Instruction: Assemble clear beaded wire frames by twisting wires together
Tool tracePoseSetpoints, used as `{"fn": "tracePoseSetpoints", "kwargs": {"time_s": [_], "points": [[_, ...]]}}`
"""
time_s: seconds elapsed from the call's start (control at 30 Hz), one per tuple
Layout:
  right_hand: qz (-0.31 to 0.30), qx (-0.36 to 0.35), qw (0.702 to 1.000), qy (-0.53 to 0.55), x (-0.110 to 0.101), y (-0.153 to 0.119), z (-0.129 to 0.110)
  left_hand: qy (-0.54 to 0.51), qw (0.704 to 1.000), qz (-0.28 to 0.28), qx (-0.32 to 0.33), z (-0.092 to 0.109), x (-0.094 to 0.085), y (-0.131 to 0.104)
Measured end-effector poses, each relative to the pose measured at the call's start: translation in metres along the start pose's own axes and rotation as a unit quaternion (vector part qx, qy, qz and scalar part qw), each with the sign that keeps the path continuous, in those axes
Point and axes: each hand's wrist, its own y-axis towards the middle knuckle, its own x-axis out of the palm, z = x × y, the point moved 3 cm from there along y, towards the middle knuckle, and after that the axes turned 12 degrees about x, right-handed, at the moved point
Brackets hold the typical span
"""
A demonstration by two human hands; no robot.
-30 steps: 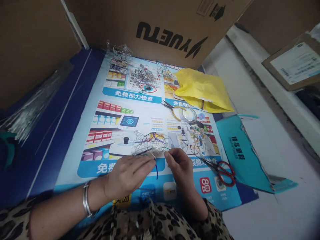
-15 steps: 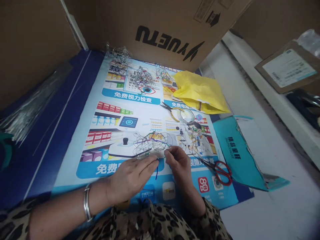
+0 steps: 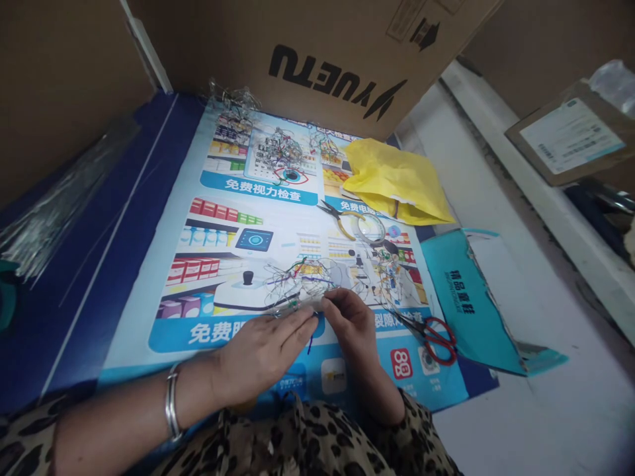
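Thin wires with coloured threads lie in a loose tangle just beyond my fingertips. My left hand, with fingers pressed together, is at the near edge of this tangle; a short purple thread hangs below its fingertips. My right hand is closed in a pinch beside the left fingertips, at the tangle's near right side. What lies between the fingers of each hand is too small to make out. Another wire tangle is to the right, near red-handled scissors.
Yellow-handled pliers and a clear tape roll lie beyond the hands. A yellow bag, a teal box piece, a far wire tangle, a wire bundle and a big carton surround the printed sheet.
My right hand has shifted slightly left, nearer the left fingertips. My left hand has barely moved, and the view has shifted a little.
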Motion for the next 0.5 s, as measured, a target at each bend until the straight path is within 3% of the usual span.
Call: {"fn": "tracePoseSetpoints", "kwargs": {"time_s": [0.5], "points": [[0.012,0.0,1.0,0.002,-0.0009,0.0,-0.0019,-0.006,0.998,-0.054,0.018,0.0048,0.0042,-0.004]]}}
